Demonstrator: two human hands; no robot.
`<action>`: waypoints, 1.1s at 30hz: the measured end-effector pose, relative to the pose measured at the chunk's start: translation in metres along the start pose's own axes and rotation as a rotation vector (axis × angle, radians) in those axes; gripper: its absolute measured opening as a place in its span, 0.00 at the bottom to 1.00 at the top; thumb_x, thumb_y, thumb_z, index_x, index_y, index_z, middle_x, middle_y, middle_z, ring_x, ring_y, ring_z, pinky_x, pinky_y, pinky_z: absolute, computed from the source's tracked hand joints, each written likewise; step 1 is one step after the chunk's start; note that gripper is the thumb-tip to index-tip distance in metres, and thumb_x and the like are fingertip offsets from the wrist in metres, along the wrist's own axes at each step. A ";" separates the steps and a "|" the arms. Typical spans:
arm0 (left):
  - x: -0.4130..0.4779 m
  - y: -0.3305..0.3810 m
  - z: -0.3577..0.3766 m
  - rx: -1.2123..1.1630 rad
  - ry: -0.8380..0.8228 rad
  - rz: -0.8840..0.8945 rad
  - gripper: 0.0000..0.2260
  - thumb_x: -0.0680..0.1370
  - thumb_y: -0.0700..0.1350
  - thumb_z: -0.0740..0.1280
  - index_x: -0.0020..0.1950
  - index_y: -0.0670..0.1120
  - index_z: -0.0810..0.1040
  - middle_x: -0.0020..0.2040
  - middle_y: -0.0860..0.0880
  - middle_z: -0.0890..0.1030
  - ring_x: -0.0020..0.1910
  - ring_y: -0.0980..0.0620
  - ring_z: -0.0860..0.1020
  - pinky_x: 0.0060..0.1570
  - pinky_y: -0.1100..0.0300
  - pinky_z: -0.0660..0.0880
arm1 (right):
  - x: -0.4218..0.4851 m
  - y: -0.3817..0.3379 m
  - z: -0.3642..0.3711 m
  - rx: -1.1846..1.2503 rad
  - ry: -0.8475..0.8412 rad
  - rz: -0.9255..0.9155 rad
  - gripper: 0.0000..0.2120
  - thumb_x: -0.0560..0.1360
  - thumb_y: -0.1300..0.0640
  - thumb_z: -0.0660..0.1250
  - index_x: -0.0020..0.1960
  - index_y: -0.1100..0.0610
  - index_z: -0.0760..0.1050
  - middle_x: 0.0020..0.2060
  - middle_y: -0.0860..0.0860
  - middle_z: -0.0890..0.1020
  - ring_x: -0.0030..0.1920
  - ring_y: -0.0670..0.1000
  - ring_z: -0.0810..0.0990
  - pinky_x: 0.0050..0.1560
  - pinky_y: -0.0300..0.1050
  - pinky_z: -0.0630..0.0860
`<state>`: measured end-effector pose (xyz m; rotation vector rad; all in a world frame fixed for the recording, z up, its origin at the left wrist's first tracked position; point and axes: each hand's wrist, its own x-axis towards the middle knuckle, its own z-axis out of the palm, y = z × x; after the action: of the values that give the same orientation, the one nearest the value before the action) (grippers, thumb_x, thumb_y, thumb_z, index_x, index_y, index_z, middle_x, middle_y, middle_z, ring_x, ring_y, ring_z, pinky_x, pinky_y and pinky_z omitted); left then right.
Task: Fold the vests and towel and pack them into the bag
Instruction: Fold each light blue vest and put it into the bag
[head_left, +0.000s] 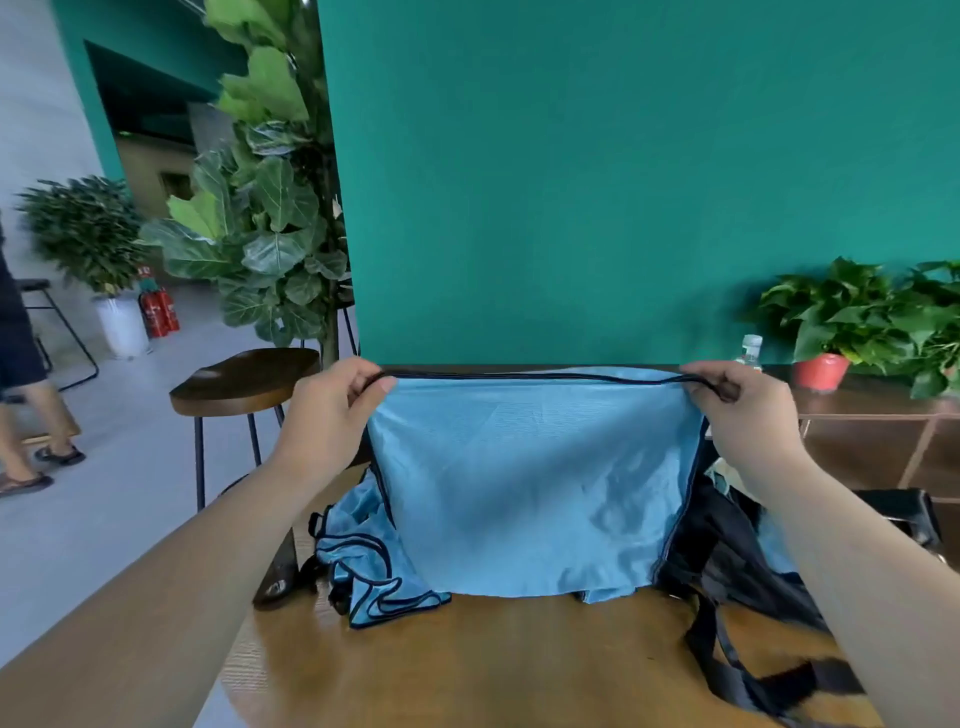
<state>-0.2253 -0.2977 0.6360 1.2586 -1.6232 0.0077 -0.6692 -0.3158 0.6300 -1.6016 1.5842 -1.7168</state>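
A light blue vest (535, 478) with dark piping hangs stretched in the air above the wooden table (467, 660). My left hand (332, 410) pinches its top left corner and my right hand (743, 415) pinches its top right corner. The vest's lower edge reaches the tabletop. A second crumpled blue vest (369, 571) lies on the table at the lower left of the held one. A black bag (737, 566) with loose straps lies at the right, partly hidden behind the vest and my right forearm. No towel is visible.
A green wall stands right behind the table. A round wooden stool (244, 379) is at the left. A red potted plant (826, 371) and a clear bottle (750, 351) sit on a shelf at the right. A person walks at the far left.
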 end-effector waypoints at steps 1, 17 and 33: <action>-0.003 -0.003 0.000 0.000 -0.023 -0.004 0.04 0.83 0.49 0.70 0.50 0.51 0.81 0.38 0.50 0.81 0.38 0.53 0.76 0.40 0.60 0.73 | -0.002 0.000 -0.001 0.008 -0.007 0.008 0.09 0.81 0.60 0.71 0.55 0.48 0.86 0.48 0.43 0.88 0.52 0.47 0.85 0.59 0.57 0.83; -0.023 -0.021 0.015 0.034 -0.072 -0.097 0.05 0.86 0.45 0.64 0.59 0.50 0.79 0.49 0.58 0.82 0.48 0.66 0.78 0.47 0.70 0.71 | -0.025 0.000 -0.002 0.247 -0.152 0.078 0.09 0.80 0.52 0.74 0.51 0.58 0.84 0.41 0.51 0.86 0.41 0.47 0.80 0.49 0.46 0.77; -0.022 -0.022 0.013 0.107 0.028 -0.160 0.07 0.86 0.45 0.64 0.62 0.47 0.79 0.53 0.51 0.81 0.50 0.54 0.78 0.51 0.60 0.72 | -0.030 -0.008 -0.007 0.334 -0.330 0.051 0.10 0.74 0.50 0.77 0.46 0.57 0.86 0.40 0.58 0.83 0.42 0.54 0.80 0.51 0.53 0.76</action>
<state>-0.2207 -0.2993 0.6020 1.4610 -1.5108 0.0131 -0.6617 -0.2859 0.6233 -1.5597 1.1079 -1.5004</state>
